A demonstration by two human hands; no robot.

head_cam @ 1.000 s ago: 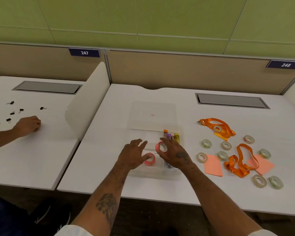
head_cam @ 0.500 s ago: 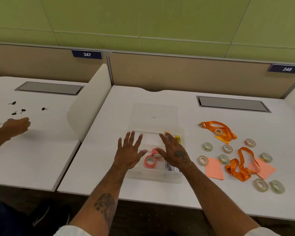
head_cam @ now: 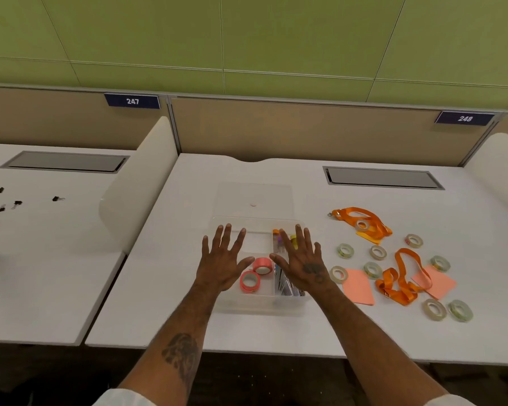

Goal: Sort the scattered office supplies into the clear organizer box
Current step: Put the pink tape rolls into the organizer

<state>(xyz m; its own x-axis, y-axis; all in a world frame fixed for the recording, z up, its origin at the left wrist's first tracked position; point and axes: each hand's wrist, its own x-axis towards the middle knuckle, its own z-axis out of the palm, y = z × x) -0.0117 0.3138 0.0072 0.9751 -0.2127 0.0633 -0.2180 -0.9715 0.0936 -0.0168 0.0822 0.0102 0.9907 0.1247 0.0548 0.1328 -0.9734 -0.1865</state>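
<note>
The clear organizer box [head_cam: 258,306] stands on the white desk in front of me, its clear lid [head_cam: 254,197] lying behind it. Two pink tape rolls [head_cam: 255,275] lie in its front middle compartment. Coloured markers [head_cam: 277,240] lie in the right compartment, partly hidden by my right hand. My left hand [head_cam: 222,259] and my right hand [head_cam: 301,260] hover flat over the box, fingers spread, holding nothing. To the right lie several pale tape rolls [head_cam: 377,252], two orange lanyards [head_cam: 402,281] and two pink sticky notes [head_cam: 358,285].
A white divider [head_cam: 138,183] separates this desk from the left one, where black binder clips [head_cam: 16,203] lie scattered. A grey cable hatch [head_cam: 383,177] sits at the back right. The desk's front edge runs just below the box.
My right hand let go of the pink tape roll, which now lies in the box beside the other. Both hands opened flat. The other person's hand on the left desk has left the view.
</note>
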